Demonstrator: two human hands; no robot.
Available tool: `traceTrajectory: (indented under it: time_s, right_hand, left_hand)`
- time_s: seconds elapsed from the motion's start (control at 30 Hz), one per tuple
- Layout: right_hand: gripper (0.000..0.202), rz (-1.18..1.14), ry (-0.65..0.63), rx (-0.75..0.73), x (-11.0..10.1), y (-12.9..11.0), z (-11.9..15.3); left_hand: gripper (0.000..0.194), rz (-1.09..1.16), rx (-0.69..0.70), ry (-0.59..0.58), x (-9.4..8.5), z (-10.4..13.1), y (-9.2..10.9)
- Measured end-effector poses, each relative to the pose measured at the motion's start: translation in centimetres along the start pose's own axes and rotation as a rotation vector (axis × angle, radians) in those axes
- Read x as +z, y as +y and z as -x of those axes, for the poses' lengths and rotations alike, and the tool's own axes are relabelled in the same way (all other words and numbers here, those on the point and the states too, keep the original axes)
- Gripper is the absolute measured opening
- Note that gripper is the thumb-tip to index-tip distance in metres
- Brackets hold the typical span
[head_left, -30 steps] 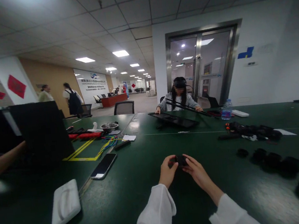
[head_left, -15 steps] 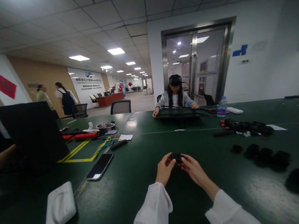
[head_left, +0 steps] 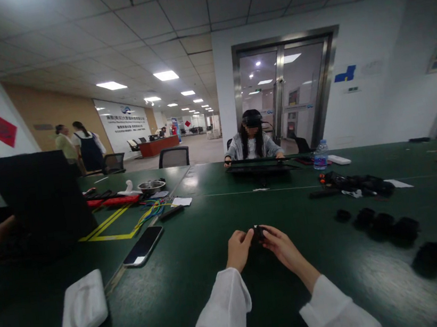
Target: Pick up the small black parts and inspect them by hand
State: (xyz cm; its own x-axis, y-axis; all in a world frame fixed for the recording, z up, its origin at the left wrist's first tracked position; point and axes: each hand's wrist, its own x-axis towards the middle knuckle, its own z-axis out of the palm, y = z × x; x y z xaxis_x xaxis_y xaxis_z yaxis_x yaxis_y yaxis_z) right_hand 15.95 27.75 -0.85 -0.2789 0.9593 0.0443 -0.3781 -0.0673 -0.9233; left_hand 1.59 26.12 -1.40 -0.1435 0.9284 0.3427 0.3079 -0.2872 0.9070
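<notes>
Honestly not much has changed over the last second: our left hand (head_left: 237,248) and right hand (head_left: 281,245) stay pinched around the small black part (head_left: 257,233), just above the green tabletop (head_left: 185,275), so we're mid-fiddle with it.

A dark green counter (head_left: 201,273) with a smooth, semi-gloss top catches ceiling light in soft streaks. A smartphone (head_left: 143,246) lies glass-faced and glossy beside a folded white cloth (head_left: 82,309), soft and matt. Both hands, left (head_left: 238,250) and right (head_left: 281,246), emerge from white woven-fabric sleeves (head_left: 226,312) around a small black piece (head_left: 257,233), matt in look. Farther off, a metal bowl (head_left: 151,185) gleams, and a clear plastic bottle (head_left: 320,155) stands near brushed-metal door frames (head_left: 279,43).
</notes>
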Motion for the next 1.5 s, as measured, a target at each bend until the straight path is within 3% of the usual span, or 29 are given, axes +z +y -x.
traceTrajectory:
  time_s: [0.13, 0.3, 0.43, 0.53, 0.9, 1.13, 1.27, 1.5]
  right_hand:
    - [0.031, 0.022, 0.008, -0.017, 0.1, 0.1, 0.0]
    - [0.029, -0.047, 0.103, -0.039, -0.4, 0.8, -0.7]
    - [0.029, -0.063, 0.11, -0.015, -0.6, 0.8, -0.7]
    - [0.028, -0.077, 0.124, -0.017, -0.5, 0.6, -0.6]
    - [0.032, -0.073, 0.084, -0.015, -0.4, 0.3, -0.4]
    - [0.032, 0.015, 0.009, 0.0, 0.6, -0.7, 0.5]
    - [0.029, -0.033, 0.059, -0.005, 0.3, -0.4, 0.3]
    - [0.026, -0.141, 0.114, 0.007, -0.7, 0.5, -0.5]
  left_hand:
    - [0.036, -0.007, 0.069, 0.036, -0.2, 0.0, 0.7]
    - [0.01, 0.063, 0.175, 0.108, -0.4, 0.1, 1.0]
    - [0.037, 0.153, 0.167, 0.008, -0.2, 0.3, 1.0]
    - [0.047, 0.182, 0.172, -0.063, -0.2, 0.4, 1.0]
    - [0.028, 0.192, 0.009, -0.036, 0.1, 0.0, 0.0]
    - [0.036, 0.142, -0.065, -0.046, 0.2, 0.0, -0.4]
    - [0.032, 0.163, -0.066, -0.095, 0.2, 0.0, -0.3]
    - [0.05, 0.116, -0.016, -0.203, 0.3, 0.1, -0.2]
